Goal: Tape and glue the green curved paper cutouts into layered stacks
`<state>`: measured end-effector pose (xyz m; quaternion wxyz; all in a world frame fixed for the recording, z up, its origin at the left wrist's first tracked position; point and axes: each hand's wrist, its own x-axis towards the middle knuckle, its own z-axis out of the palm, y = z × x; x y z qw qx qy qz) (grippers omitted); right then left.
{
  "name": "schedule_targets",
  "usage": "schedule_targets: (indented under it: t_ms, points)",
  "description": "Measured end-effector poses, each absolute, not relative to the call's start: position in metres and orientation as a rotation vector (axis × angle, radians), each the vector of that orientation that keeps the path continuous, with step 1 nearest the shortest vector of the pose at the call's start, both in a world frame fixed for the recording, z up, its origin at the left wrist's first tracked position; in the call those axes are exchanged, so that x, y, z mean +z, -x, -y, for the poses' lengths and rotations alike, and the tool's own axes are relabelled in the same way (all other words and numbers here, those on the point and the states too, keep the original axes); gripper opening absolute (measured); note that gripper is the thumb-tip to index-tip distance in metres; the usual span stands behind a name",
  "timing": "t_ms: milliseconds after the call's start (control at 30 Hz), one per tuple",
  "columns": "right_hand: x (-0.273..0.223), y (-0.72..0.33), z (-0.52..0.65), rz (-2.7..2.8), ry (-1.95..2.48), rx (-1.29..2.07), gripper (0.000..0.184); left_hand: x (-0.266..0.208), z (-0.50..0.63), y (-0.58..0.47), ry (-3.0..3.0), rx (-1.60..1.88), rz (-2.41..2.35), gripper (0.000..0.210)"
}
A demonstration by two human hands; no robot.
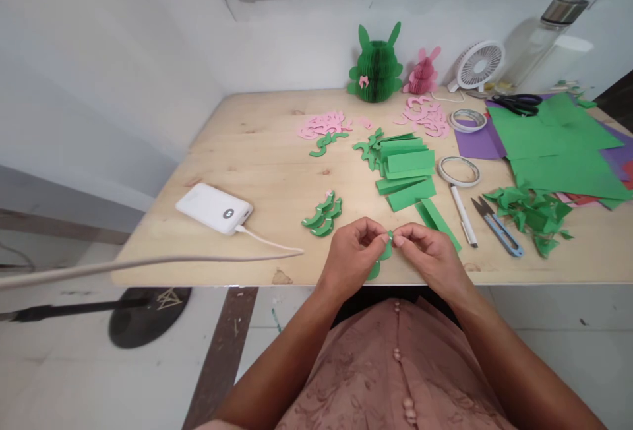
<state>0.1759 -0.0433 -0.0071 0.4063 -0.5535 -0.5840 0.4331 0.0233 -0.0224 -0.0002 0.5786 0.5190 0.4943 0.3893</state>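
Note:
Near the table's front edge, my left hand [357, 252] pinches a small curved green paper cutout [384, 253]. A whitish patch, perhaps tape, shows at its upper tip. There my right hand [429, 253] has thumb and forefinger closed on the cutout's tip; the detail between the fingertips is too small to tell. Left of my hands lie several curved green cutouts [324, 214] with small whitish strips on them. Folded green paper strips [408, 165] are stacked beyond my hands, and a single folded strip [440, 222] lies beside my right hand.
To the right are a white pen [463, 214], blue thread snips [498, 227], green scraps [531, 212], a tape roll [459, 171] and black scissors [517, 104]. A cabled power bank [213, 208] lies left. Behind stand a green paper rabbit [378, 70], a pink one [423, 74] and a fan [479, 66].

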Motion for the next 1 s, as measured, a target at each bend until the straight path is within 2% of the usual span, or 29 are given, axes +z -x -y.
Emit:
schedule_targets:
  t_ms: [400,633,1000]
  points:
    - [-0.0036,-0.1756,0.0422,1.579,1.467,0.98,0.016,0.0056,0.0188,-0.0181,-1.417,0.812,-1.181,0.009]
    - [-0.0049,-0.177,0.043,1.54,1.434,1.097,0.025,0.0032,0.018,-0.0193,-1.333,0.817,-1.177,0.01]
    - [-0.0081,-0.1764,0.042,1.489,1.427,1.113,0.02,0.0018,0.0166,-0.0199,-1.246,0.832,-1.138,0.013]
